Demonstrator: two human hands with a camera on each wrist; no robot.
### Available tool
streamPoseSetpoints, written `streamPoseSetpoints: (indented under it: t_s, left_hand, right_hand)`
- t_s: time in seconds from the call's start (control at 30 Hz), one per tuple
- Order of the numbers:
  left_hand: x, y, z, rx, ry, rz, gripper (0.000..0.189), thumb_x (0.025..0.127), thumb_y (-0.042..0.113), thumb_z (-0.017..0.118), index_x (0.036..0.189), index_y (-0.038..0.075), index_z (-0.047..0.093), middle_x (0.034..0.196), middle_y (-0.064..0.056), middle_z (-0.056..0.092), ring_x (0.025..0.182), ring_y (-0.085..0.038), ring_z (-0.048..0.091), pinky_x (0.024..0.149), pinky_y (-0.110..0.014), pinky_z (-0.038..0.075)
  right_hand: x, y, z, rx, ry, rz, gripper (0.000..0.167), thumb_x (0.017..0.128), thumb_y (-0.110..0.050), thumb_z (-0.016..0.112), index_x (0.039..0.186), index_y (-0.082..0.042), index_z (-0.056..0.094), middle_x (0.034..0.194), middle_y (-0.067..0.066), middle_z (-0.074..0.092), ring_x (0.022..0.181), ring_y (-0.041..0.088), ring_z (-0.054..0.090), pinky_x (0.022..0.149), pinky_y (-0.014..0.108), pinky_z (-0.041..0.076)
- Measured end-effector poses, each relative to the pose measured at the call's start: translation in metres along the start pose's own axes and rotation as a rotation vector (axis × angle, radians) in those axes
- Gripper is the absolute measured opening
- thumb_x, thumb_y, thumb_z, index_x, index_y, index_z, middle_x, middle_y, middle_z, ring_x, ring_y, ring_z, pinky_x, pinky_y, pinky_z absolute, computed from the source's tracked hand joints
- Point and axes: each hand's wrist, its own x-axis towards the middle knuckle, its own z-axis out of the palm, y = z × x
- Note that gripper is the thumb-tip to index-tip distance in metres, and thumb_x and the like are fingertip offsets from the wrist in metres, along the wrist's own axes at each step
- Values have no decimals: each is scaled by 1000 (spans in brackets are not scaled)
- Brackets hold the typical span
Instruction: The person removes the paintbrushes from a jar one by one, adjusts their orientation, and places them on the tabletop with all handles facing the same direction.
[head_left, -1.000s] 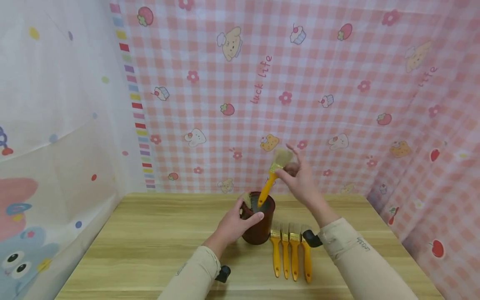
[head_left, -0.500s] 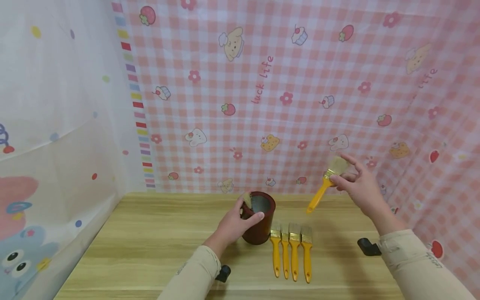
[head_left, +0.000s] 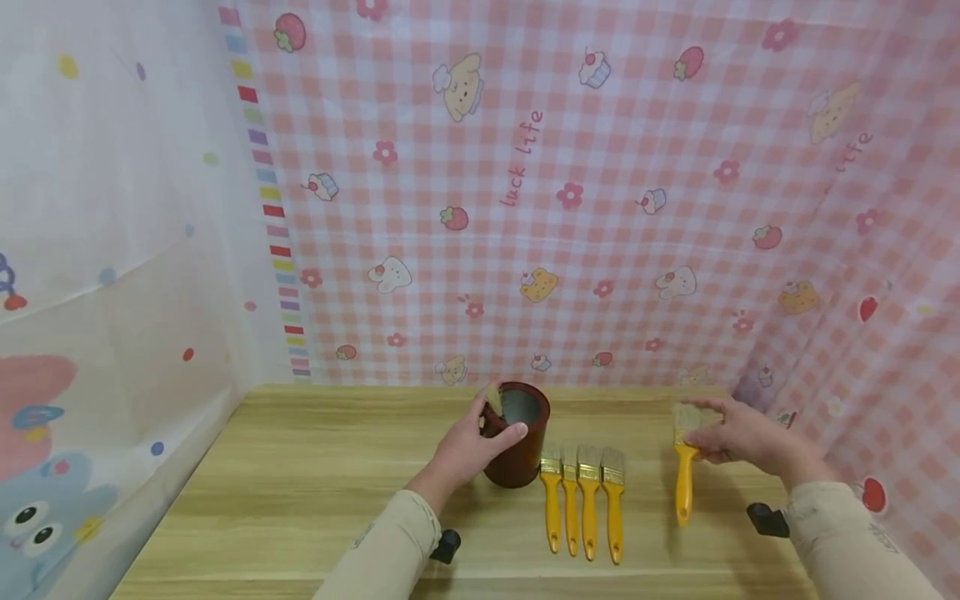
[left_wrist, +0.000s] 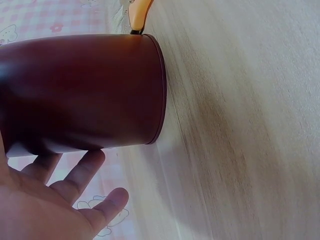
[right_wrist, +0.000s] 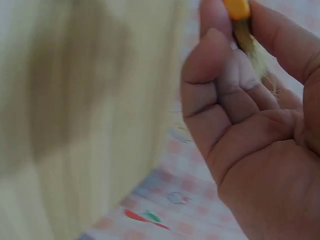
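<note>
My left hand grips the dark brown cylindrical pot by its rim, thumb on the near side. In the left wrist view the smooth pot stands upright on the table, some fingers along its side. Pale bristles show inside the pot beside those fingers. Over at the right, my right hand pinches a paintbrush by its ferrule, bristles pointing away and yellow handle toward me. The right wrist view catches the same paintbrush between thumb and fingers, partly cut off.
Several yellow-handled paintbrushes lie in a row just right of the pot, bristles toward the back. The wooden table meets a pink checked cloth behind, and a pale curtain hangs at the left.
My right hand has carried the paintbrush from over the pot to the right, then down toward the table, its handle turning to point toward me. The left hand stays on the pot.
</note>
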Motion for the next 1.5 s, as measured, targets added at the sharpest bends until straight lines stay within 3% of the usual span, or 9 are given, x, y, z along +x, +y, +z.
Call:
streamPoseSetpoints:
  t_s: [0.13,0.47,0.63,0.87,1.5]
  left_hand:
    - [0,0,0,-1,0,0,88,92,75,69,163,62,18,173,-12,38,155,-45,43,118,-70,42]
    - [-2,-1,0,-10,4,-4,95,91,76,69,168,51,19,172,-13,39,155,-44,43,119,-68,43]
    - [-4,0,0,-17,3,-9,99,91,77,69,170,44,20,173,-13,38,156,-45,42,119,-68,42]
    - [-5,1,-1,-11,-2,17,95,91,77,69,168,50,20,173,-13,38,156,-45,42,120,-69,41]
    - [-3,-1,0,-1,-3,24,98,89,79,68,168,50,19,173,-11,38,155,-44,44,120,-67,42]
  right_hand:
    - [7,22,14,24,-73,21,90,104,-17,72,168,7,14,103,10,79,84,23,74,79,38,66]
    - [24,42,53,116,-121,14,88,102,-14,74,166,8,19,89,11,79,79,25,78,71,36,65]
    - [30,43,63,116,-122,24,85,102,-14,73,166,8,22,88,11,78,79,26,77,69,33,63]
    - [32,42,71,116,-124,23,83,103,-12,72,166,8,23,87,11,77,76,23,76,65,31,61]
    - [35,29,85,42,-64,59,79,101,-11,74,164,7,30,85,11,76,71,20,71,64,31,58]
